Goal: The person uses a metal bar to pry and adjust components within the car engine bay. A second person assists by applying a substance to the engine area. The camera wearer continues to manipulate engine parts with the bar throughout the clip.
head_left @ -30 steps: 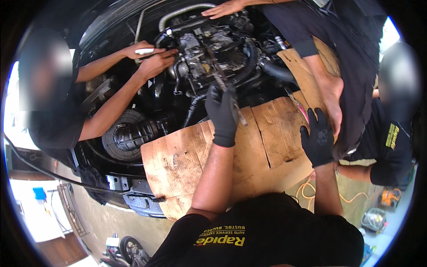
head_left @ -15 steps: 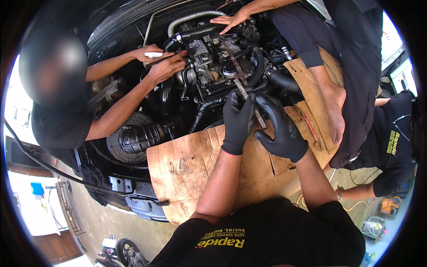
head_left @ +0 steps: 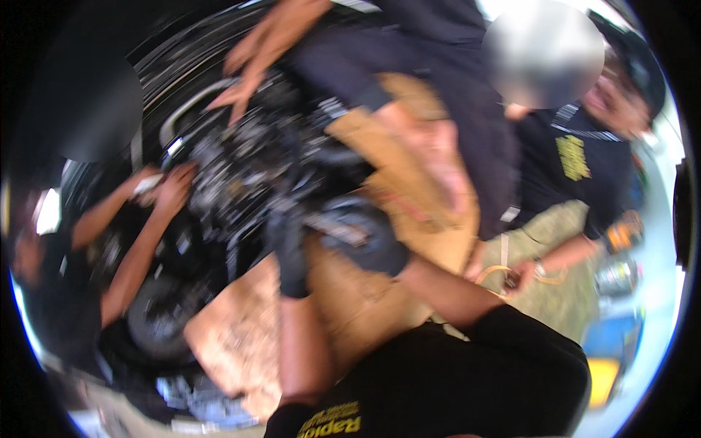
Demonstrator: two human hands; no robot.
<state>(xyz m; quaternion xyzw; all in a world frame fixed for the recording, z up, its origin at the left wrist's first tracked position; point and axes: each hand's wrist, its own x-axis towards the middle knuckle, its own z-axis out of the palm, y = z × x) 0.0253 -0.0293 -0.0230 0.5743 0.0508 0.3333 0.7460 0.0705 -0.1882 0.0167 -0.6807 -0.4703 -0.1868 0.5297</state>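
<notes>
The picture is smeared by motion. My left hand, in a black glove, reaches up to the edge of a dark car engine. My right hand, also black-gloved, is close beside it on the right. A long metal tool runs between the two hands, and both seem closed around it. Under my forearms lies a stained sheet of brown cardboard spread over the car's front.
A person on the left has both hands on the engine. Another person's hand reaches in from the top, their body leaning over more cardboard. A third person crouches at right in khaki trousers. A pulley wheel sits lower left.
My right hand came off the cardboard and joined the left on the tool. The view has since swung left and tilted, so everything now sits further right and is blurred.
</notes>
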